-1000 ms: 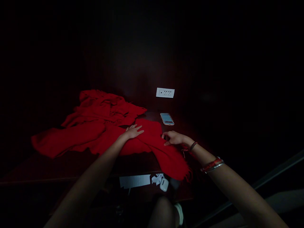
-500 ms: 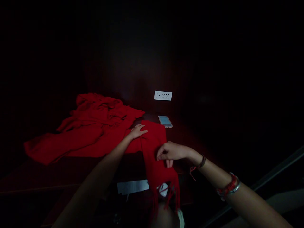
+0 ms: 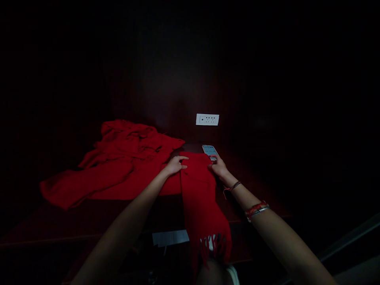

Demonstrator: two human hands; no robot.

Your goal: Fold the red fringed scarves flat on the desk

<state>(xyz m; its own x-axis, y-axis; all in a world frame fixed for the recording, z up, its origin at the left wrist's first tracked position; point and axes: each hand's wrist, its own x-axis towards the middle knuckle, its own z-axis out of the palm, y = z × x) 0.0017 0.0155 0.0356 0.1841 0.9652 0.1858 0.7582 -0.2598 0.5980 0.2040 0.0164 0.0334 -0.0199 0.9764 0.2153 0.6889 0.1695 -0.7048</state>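
Observation:
A red fringed scarf [image 3: 199, 194] lies on a dark wooden surface. Part of it is spread wide to the left; a narrow folded strip hangs over the front edge with its tassels down. My left hand [image 3: 175, 165] rests at the strip's left edge, forefinger and thumb stretched out and apart on the cloth. At the strip's far right corner, my right hand [image 3: 219, 166] touches the edge with thumb and forefinger apart; its other fingers are partly hidden. Just beyond that hand lies a phone [image 3: 209, 150] with a lit screen.
Crumpled red cloth [image 3: 127, 138] is heaped at the back left. A white socket panel [image 3: 207, 119] is set in the dark back wall. Below the front edge [image 3: 71, 238] shows a pale flat strip [image 3: 170, 237]. My knee is under the tassels. Much of the surroundings is very dark.
My right hand has moved up and away from me, from the middle of the hanging strip to its far right corner. My left hand stays at the left edge. The strip lies flatter.

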